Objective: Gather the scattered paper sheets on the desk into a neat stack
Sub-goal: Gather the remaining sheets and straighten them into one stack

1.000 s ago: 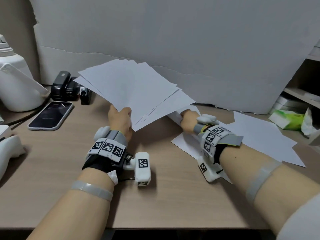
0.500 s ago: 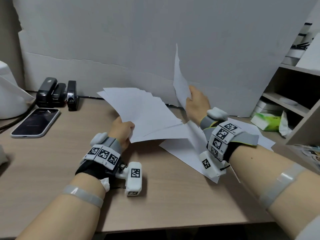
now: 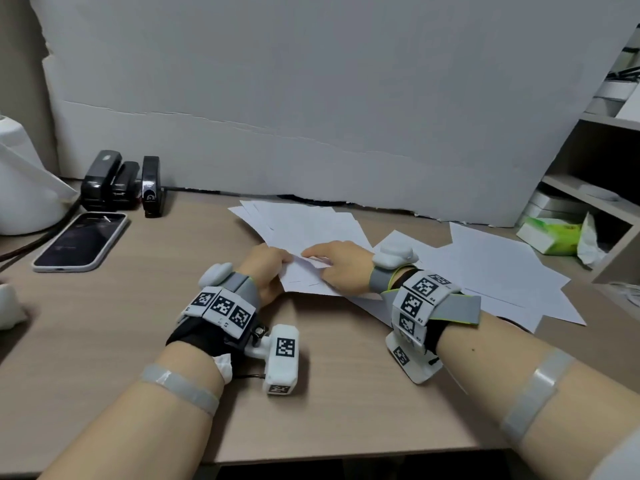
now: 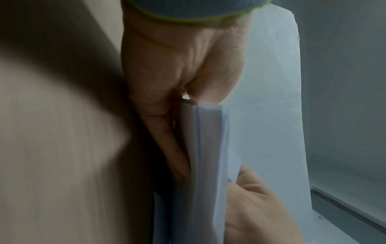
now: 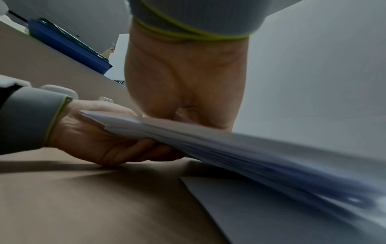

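A fanned bundle of white paper sheets [image 3: 304, 230] lies low over the desk's middle. My left hand [image 3: 266, 268] grips its near-left corner, thumb on top and fingers beneath, as the left hand [image 5: 94, 140] shows in the right wrist view. My right hand [image 3: 336, 268] rests on top of the bundle [image 5: 229, 148] and pinches the top sheet between index finger and thumb. In the left wrist view the bundle [image 4: 206, 148] stands edge-on between both hands. More loose sheets [image 3: 491, 271] lie spread on the desk to the right, some under my right wrist.
A phone [image 3: 81, 242] lies at the left, black staplers [image 3: 121, 181] behind it and a white jug [image 3: 20, 188] at the far left. A green tissue pack [image 3: 550, 235] sits by the shelf unit [image 3: 595, 161]. A grey board [image 3: 311, 98] backs the desk.
The right hand, which held one sheet upright, has brought it down onto the bundle. The left hand has lowered the bundle toward the desk.
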